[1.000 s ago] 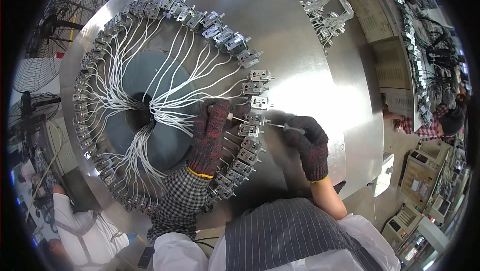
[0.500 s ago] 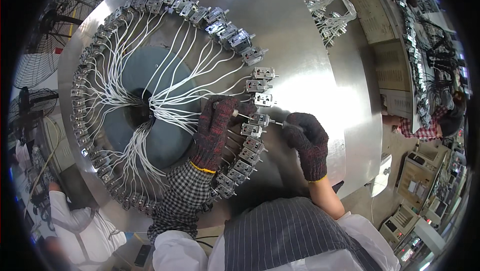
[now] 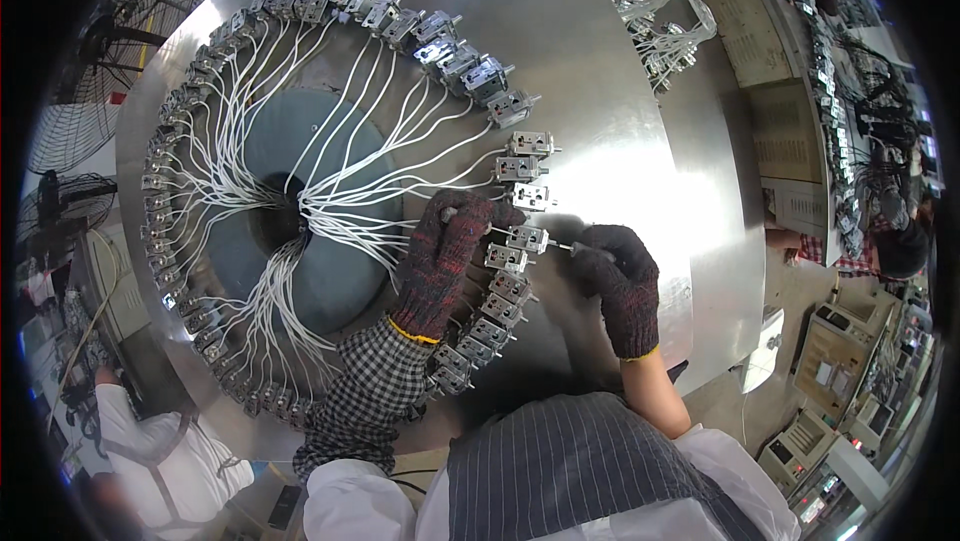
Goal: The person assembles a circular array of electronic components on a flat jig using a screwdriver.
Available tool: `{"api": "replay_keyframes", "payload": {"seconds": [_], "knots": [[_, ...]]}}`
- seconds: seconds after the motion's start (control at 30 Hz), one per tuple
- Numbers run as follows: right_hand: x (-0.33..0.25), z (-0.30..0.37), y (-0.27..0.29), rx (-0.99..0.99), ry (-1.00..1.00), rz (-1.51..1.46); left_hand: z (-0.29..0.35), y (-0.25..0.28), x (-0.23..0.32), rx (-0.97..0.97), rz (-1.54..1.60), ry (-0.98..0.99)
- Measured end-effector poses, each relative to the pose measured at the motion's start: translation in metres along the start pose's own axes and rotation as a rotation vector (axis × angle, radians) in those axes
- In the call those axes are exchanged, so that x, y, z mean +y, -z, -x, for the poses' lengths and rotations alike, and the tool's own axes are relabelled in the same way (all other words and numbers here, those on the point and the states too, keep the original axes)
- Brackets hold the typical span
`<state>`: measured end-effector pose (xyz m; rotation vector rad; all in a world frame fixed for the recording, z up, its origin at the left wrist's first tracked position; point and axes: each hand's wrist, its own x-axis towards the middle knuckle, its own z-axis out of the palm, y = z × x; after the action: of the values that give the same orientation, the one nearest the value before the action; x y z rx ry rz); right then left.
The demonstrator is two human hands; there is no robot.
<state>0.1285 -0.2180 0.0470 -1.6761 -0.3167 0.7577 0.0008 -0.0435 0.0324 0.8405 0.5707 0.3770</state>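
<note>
Dark knitted gloves with yellow cuffs are worn on both hands. The right hand [image 3: 618, 281] is closed around a slim metal screwdriver [image 3: 572, 248], whose tip is pointed leftward at a small grey metal wired unit [image 3: 527, 238]. That unit is steadied from the other side by the left hand [image 3: 445, 261], its fingers curled over the unit's inner end; whether it is pinched or only pressed cannot be told.

Just below the grip, a run of like units [image 3: 490, 316] is seated along the ring's near edge; just above it, three more [image 3: 525, 169] are set a little apart from each other. Beyond the left hand, white wires [image 3: 330, 171] are fanned from every unit to the hub of a grey-blue disc [image 3: 290, 211], all on a round brushed-steel table [image 3: 590, 61].

Judged from this, the ring is fully populated and wired; which units have been tightened cannot be told. A loose bundle of units with white leads [image 3: 660, 36] lies at the far edge.
</note>
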Motion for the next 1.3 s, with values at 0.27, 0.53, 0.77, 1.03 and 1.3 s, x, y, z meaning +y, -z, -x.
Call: {"api": "replay_keyframes", "payload": {"seconds": [0.27, 0.53, 0.77, 1.03, 1.3], "knots": [[-0.006, 0.0, 0.0, -0.002, -0.177, -0.012, -0.001, 0.001, -0.004, -0.035, 0.081, -0.022], [-0.005, -0.002, 0.0, 0.01, -0.054, 0.005, 0.002, -0.006, 0.004, 0.007, 0.049, 0.03], [0.006, -0.002, -0.002, 0.013, 0.178, 0.086, 0.001, -0.002, 0.0, -0.018, 0.008, -0.008], [0.001, 0.002, -0.002, 0.028, 0.04, 0.001, 0.001, 0.002, -0.001, -0.064, 0.068, 0.019], [0.018, -0.004, 0.003, 0.025, 0.294, 0.155, 0.002, -0.003, 0.001, -0.045, 0.161, 0.041]]}}
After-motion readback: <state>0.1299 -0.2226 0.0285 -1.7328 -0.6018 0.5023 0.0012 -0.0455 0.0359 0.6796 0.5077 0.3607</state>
